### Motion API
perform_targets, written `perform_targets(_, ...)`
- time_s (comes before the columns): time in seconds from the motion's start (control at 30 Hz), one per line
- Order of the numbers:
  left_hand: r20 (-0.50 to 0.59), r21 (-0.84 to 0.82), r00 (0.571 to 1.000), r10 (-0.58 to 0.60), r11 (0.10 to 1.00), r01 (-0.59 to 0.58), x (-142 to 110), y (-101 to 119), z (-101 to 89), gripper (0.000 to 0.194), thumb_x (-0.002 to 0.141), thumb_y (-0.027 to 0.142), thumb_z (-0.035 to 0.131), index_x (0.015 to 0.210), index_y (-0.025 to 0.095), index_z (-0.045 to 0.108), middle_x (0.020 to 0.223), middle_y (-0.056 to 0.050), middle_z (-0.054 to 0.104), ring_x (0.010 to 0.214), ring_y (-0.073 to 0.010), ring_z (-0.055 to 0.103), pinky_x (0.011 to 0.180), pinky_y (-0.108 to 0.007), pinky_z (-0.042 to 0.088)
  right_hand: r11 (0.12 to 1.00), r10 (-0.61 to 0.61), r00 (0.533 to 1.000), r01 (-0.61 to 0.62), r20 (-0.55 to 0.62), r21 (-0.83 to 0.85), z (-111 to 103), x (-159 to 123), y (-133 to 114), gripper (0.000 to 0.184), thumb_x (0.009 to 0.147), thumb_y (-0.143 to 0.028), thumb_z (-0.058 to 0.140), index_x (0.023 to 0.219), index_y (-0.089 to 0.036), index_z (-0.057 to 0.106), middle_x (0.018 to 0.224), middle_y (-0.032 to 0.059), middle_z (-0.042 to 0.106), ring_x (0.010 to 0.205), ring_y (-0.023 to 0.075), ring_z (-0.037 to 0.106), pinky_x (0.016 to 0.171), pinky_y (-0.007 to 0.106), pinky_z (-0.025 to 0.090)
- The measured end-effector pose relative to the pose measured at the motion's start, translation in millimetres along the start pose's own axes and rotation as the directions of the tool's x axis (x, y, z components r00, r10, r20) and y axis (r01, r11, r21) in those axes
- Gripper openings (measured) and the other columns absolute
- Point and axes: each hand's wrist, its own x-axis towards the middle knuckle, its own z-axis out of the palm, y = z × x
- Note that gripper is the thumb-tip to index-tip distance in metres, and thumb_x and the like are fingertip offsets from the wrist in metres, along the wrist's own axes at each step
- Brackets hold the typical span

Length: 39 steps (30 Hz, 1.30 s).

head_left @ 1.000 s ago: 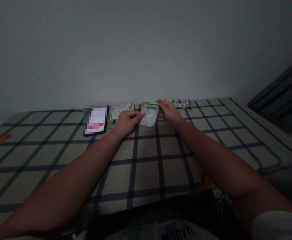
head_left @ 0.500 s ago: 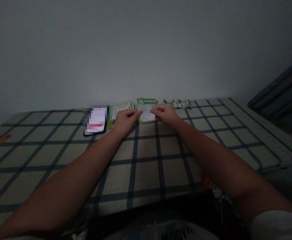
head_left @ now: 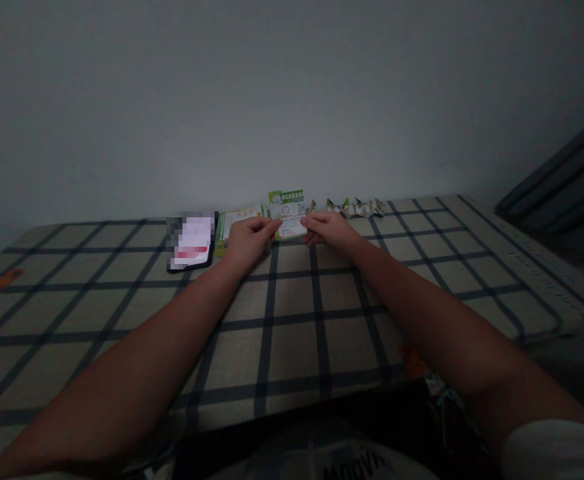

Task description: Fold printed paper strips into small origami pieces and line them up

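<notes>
Between my two hands is a green and white printed packet [head_left: 288, 208], its printed face toward me and its upper part bent back a little. My left hand [head_left: 250, 239] pinches its left edge between thumb and fingers. The right edge is pinched by my right hand [head_left: 331, 228]. Just left of the packet, partly behind my left hand, lies a pile of similar green and white packets [head_left: 239, 217]. Several crumpled wrappers [head_left: 367, 209] sit in a row beyond my right hand, by the wall.
A phone [head_left: 192, 241] with a lit, blurred screen lies left of the pile. Everything rests on a checked cloth [head_left: 292, 300] that reaches the pale wall [head_left: 292, 100]. Dark slatted panels [head_left: 567, 173] stand at the right.
The packet has shifted slightly left and its top now leans and bends differently. Both hands keep their pinch on it and have barely moved.
</notes>
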Motion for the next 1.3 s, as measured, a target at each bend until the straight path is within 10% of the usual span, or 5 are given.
perform_targets(1.3,0.013,-0.101,1.000,-0.017,0.995,0.018,6,-8,0.2,0.032,0.074,0.045,0.077,0.065,0.017,0.065,0.060,0.001,0.058,0.053,-0.0097,0.048,0.052,-0.023,0.037,0.995,0.097,0.995,-0.097,0.005,0.008,-6,-2,-5,0.009,0.083,-0.013,0.071,0.075,-0.013,0.067,0.065,0.0035,0.071,0.055,0.0090,0.065,0.055,0.019,0.055)
